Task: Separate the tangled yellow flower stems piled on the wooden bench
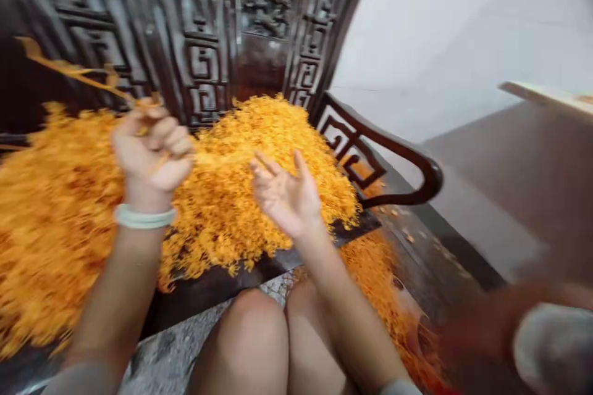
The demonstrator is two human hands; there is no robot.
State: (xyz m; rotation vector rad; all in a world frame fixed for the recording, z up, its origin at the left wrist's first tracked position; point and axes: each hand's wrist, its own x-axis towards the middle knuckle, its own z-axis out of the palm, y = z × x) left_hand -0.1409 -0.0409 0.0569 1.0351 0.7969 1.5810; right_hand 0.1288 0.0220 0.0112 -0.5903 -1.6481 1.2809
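My left hand (pixel 155 148), with a pale green bracelet at the wrist, is closed with its fingers curled. It grips a thin orange-yellow strip (pixel 76 72) that sticks out up and to the left, with small offshoots along it. To the right, my right hand (pixel 288 194) is palm up with its fingers apart, and I see nothing held in it. Both hands are above a large heap of small, curly orange-yellow pieces (pixel 217 216). Motion blur hides what the single pieces are, and whether anything stretches between the hands.
The heap lies on a dark wooden bench with a carved back (pixel 262 62) and a curved armrest (pixel 407 166) at the right. A deeper orange pile (pixel 370 265) is on the floor beside my knees (pixel 254 333). A blurred round-topped object (pixel 553 345) stands lower right.
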